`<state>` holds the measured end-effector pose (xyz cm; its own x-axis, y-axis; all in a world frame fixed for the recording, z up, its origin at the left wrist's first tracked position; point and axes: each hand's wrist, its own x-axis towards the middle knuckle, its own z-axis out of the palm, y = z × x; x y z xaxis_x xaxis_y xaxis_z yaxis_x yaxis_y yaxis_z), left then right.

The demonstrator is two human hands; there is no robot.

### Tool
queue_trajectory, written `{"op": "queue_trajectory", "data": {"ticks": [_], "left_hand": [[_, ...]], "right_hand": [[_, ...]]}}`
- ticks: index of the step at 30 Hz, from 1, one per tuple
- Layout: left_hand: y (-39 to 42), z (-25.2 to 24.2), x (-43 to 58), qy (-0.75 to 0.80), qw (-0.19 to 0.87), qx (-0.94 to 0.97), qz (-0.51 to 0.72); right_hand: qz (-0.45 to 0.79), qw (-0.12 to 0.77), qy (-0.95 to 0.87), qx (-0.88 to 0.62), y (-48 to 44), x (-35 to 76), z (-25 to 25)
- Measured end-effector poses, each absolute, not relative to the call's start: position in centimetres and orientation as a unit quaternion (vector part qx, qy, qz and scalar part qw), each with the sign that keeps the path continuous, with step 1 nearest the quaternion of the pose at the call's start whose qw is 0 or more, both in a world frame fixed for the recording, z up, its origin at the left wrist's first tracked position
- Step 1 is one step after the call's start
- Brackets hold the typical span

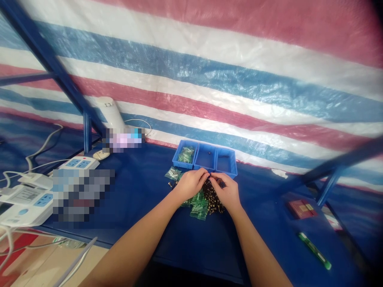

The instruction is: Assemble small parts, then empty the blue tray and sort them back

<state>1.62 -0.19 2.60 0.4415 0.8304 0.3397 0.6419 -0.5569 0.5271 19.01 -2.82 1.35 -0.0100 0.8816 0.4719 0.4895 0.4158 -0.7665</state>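
Observation:
My left hand [192, 183] and my right hand [226, 191] meet over the blue table, fingertips pinched close together. Whatever sits between the fingertips is small and dark, too small to name. Beneath and between the hands lies a pile of small brass-and-black metal fittings [213, 201]. Green-tinted plastic packets [199, 207] of small parts lie beside the pile, partly under my left hand. Another small clear packet [173, 173] rests left of that hand. Just beyond the fingers stand joined blue bins: the left bin [179, 164] contains several packets, and a small dark piece lies in the middle bin [196, 166].
A white power strip [32, 215] with plugs and cables occupies the left side. Behind it stands a white cylinder [111, 113]. At right lie a red box [301, 209] and a green tube [314, 251]. Blue frame bars [86, 133] and a striped sheet [209, 91] border the table.

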Motion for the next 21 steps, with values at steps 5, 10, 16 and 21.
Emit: {"op": "queue_trajectory", "data": {"ticks": [5, 10, 16, 21], "left_hand": [[-0.42, 2.80, 1.59, 0.436, 0.191, 0.824, 0.309], [-0.38, 2.71, 1.61, 0.425, 0.189, 0.827, 0.316], [-0.31, 2.80, 1.53, 0.431, 0.186, 0.828, 0.308], [-0.41, 2.75, 1.56, 0.432, 0.202, 0.821, 0.313]], "right_hand": [[0.194, 0.510, -0.664, -0.511, -2.80, 19.03, 1.23], [0.195, 0.514, -0.657, -0.516, -2.70, 19.19, 1.04], [0.199, 0.526, -0.647, -0.515, -2.78, 18.89, 1.05], [0.192, 0.524, -0.650, -0.516, -2.81, 18.92, 1.27]]}}
